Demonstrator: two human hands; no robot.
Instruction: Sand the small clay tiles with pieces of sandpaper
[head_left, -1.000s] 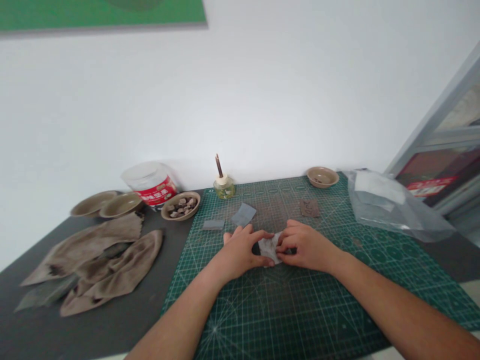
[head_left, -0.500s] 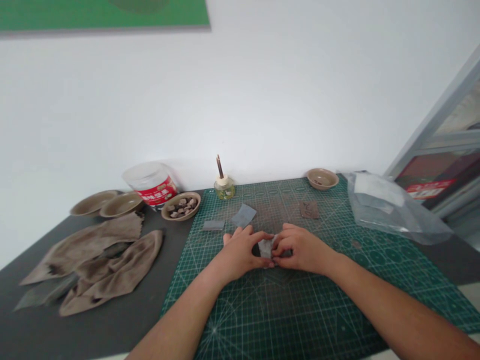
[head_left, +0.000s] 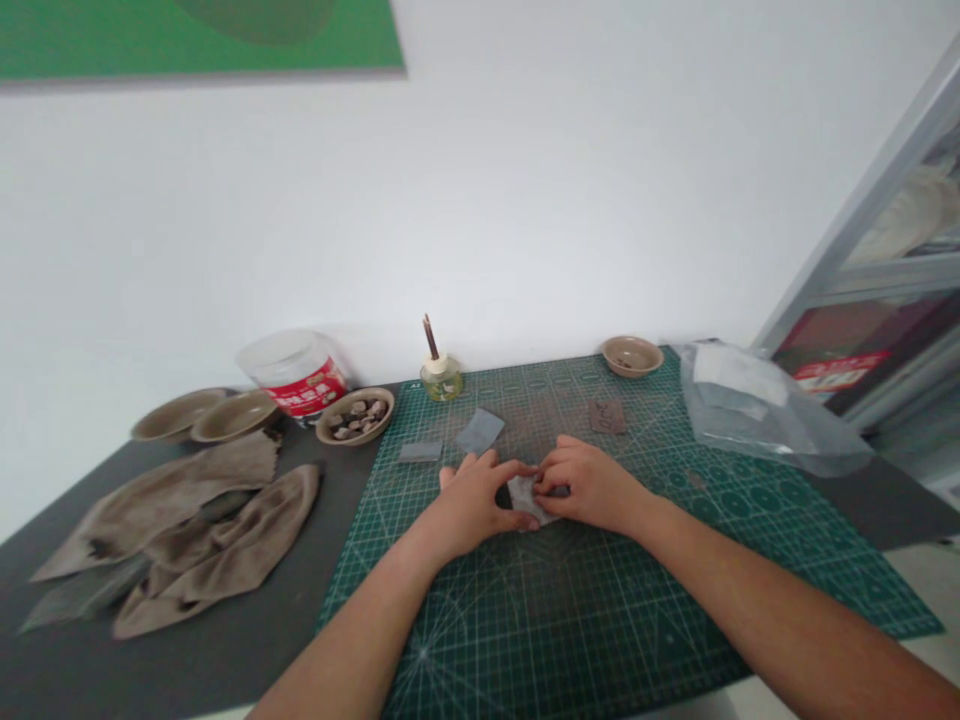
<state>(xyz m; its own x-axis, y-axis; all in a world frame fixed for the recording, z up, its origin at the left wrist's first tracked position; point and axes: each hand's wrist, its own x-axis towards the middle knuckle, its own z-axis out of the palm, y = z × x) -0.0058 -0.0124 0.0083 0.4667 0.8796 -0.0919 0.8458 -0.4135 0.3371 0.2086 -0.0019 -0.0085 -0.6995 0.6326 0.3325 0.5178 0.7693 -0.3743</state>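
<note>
We have both hands on one small pale grey scrap [head_left: 525, 503], which lies on the green cutting mat [head_left: 570, 610] just below the centre of the frame. Our left hand [head_left: 471, 510] is spread there, its thumb and forefinger parted, with their tips at the scrap's near and far edges. Our right hand [head_left: 592, 487] has its fingertips drawn together, pinching at the scrap's right part; whether a smaller bit sits between them we cannot tell. We judge this piece to be unfinished, since both hands are busy on it, but the fingers hide too much to show how much remains. Left of centre, a flat grey strip [head_left: 421, 452] and a tilted grey square [head_left: 480, 431] lie apart, touched by neither hand; we cannot say whether they are done or waiting. Right of centre lies a brown square [head_left: 607, 417] with dark marks, also untouched. Farther left, a bowl [head_left: 373, 438] holds small lumps [head_left: 358, 409].
</note>
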